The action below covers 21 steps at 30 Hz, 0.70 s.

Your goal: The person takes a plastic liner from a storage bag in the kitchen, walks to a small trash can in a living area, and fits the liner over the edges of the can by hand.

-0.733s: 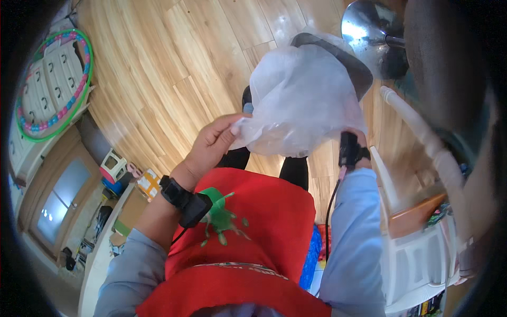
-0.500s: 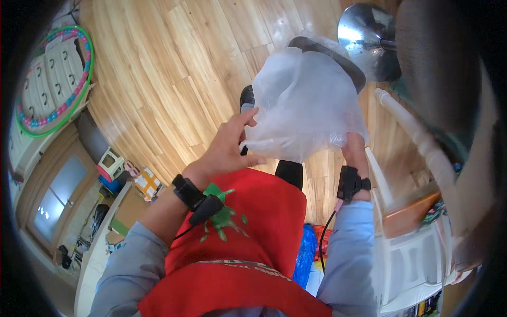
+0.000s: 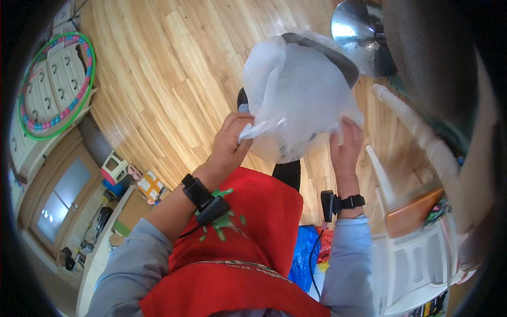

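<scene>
A translucent white plastic bag (image 3: 301,90) hangs spread out in front of me. My left hand (image 3: 231,138) is closed, pinching a gathered fold at the bag's near left edge. At the near right edge, my right hand (image 3: 347,140) has its fingers bent onto the film, gripping it. The bag lies partly over a dark grey object with a rounded edge (image 3: 335,58); most of that object is hidden. Black straps with small devices sit on both my wrists.
A shiny round metal base (image 3: 359,31) stands at the far right, beside a pale turned wooden post (image 3: 417,127). White plastic chairs (image 3: 417,264) are at the lower right. A blue plastic bag (image 3: 304,253) lies near my apron. A hula hoop (image 3: 87,84) leans on drawers at the left.
My left hand has closed on the bag's edge, where its fingers were apart before. My right hand has come out from under the film and now grips the right edge.
</scene>
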### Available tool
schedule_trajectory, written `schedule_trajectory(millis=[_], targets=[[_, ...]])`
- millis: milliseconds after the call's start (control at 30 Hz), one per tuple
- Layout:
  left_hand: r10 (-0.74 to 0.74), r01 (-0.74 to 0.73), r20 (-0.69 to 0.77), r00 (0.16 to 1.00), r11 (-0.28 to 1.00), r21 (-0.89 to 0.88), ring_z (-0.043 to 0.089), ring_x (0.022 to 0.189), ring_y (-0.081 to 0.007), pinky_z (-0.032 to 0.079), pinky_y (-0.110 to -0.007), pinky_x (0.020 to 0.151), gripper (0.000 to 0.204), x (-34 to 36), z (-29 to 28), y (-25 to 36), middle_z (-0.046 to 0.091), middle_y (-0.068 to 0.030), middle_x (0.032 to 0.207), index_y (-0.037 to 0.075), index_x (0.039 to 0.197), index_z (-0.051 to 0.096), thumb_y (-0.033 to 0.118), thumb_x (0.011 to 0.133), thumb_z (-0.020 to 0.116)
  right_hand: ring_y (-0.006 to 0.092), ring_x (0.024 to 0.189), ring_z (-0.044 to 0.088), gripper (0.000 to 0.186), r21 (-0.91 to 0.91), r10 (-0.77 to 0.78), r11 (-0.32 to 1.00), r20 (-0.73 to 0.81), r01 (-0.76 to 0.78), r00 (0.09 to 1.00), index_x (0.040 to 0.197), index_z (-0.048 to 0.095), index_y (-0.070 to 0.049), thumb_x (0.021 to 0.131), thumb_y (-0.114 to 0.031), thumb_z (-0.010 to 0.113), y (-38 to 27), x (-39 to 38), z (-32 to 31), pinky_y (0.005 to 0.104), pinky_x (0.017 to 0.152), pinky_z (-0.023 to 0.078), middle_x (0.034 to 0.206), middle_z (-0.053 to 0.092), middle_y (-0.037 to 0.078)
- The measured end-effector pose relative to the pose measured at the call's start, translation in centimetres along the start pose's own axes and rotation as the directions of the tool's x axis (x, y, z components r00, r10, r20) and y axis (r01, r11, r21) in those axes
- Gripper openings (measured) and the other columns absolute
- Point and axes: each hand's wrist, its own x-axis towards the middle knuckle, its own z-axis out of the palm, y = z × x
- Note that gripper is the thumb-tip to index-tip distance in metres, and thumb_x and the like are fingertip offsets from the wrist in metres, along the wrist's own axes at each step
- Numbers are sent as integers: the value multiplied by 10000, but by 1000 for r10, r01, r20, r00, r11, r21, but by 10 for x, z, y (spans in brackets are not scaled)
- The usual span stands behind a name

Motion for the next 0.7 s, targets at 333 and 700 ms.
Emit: schedule_trajectory(millis=[333,700], targets=[[21,33,176,984,955,-294,548,929,-269,452,-323,773,239,49,22,26,573,-98,939,25,1051,528,33,812,540,99,850,507,233,586,302,738,156,-334,940,1040,565,-2,838,-111,605,33,39,-26,230,760,426,925,570,25],[-471,497,503,724,-149,-855,586,755,-208,485,-342,731,332,111,114,-72,618,-91,909,6,1087,538,216,830,521,113,858,494,162,612,396,764,-192,-206,898,1006,562,8,850,-33,546,-20,-22,-57,219,778,393,925,537,43]])
